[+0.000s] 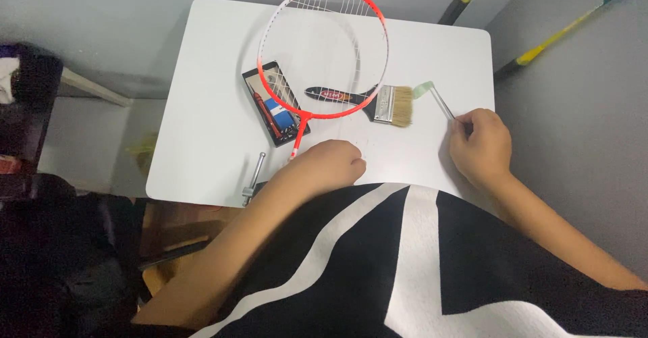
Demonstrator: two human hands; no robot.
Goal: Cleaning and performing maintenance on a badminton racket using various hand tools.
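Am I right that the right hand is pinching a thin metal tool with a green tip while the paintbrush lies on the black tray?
Not quite: in the head view the paintbrush lies on the white table, beside the black tray, not on it. The right hand does pinch the thin metal tool with a green tip.

**Hand and Arm Position**

Left hand [331,164]: closed in a loose fist, knuckles up, palm down. The left forearm runs from the lower left diagonally up to the wrist, elbow bent outward.

Right hand [480,145]: fingers curled inward, thumb and forefinger pinched together at the upper left of the hand. The back of the hand faces up. The right forearm extends from the lower right up to the wrist. Both forearms are bare.
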